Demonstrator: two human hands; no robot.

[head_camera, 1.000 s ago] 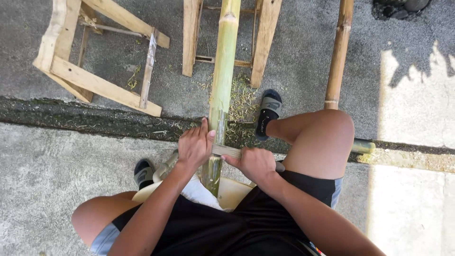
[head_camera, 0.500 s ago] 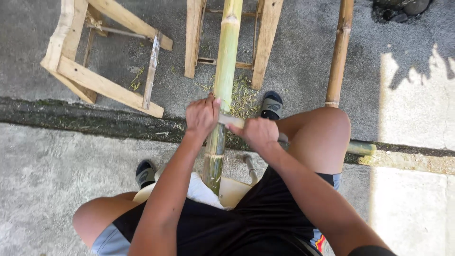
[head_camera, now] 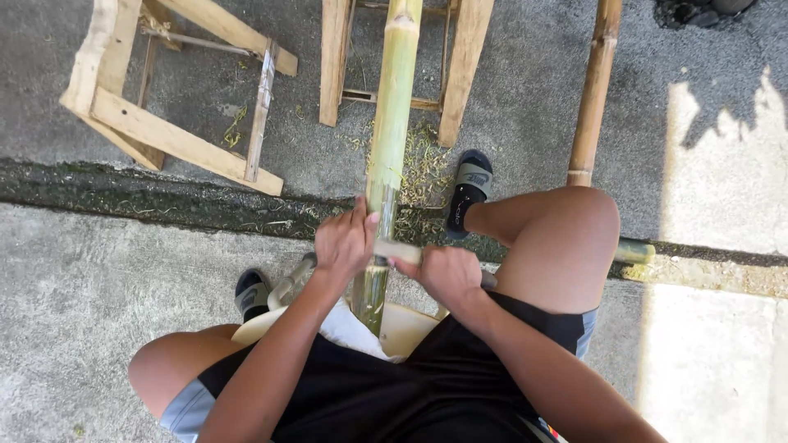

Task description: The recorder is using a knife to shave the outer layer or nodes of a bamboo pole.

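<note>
Sitting over a long green bamboo pole (head_camera: pixel 392 123), the person is working it with both hands at a point just in front of the lap. The pole is running from between the knees straight away toward the top of the view, passing between the two legs of a wooden frame (head_camera: pixel 468 74). The left hand (head_camera: pixel 345 244) is closing around the left end of a scraping tool (head_camera: pixel 394 250) laid crosswise on the pole, fingers curled, fingertips pressing against the bamboo. The right hand (head_camera: pixel 443 275) is gripping the tool's right end in a full fist; a short length of pale handle is showing between the two hands. Both hands are clamped on the tool, close together with the pole between them. Green shavings (head_camera: pixel 419 164) are lying on the concrete under the pole. The right foot, in a dark sandal (head_camera: pixel 468 193), is resting just right of the pole; the left foot is sitting near the lower left. A second, browner bamboo pole (head_camera: pixel 595 90) is lying to the right, beyond the raised right knee. Another wooden frame (head_camera: pixel 164 135) is lying tipped at upper left. A pale seat edge (head_camera: pixel 410 324) is showing beneath the pole.
</note>
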